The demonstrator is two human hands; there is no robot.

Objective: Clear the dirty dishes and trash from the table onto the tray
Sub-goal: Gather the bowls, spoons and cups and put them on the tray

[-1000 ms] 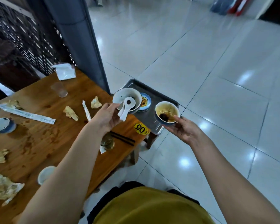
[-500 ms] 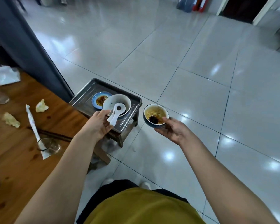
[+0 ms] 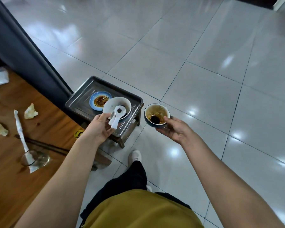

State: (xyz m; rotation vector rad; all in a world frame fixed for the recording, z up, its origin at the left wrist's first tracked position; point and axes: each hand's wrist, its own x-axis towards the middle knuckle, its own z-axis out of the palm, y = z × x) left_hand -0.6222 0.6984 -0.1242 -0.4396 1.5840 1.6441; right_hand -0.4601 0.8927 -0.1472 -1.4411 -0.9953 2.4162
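Fig: my L hand [image 3: 98, 129] fingers pinch white bowl [image 3: 117, 104] + spoons [image 3: 116, 118], handles toward me | R hand [image 3: 174, 130] fingers cup dark bowl [image 3: 156, 115] | desk [image 3: 44, 122] sticker [image 3: 78, 133] unreadable

The tray [image 3: 82, 97] was dark grey, the saucer [image 3: 93, 100] blue, one bowl [image 3: 109, 104] white, the other bowl [image 3: 147, 121] dark blue outside.

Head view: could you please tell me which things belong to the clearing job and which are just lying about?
Job: tray, blue saucer on it; white bowl with spoons in left hand; dark bowl in right hand; napkins, wrapper, chopsticks, glass on the table.
Lying about: stool, yellow sticker, pillar.
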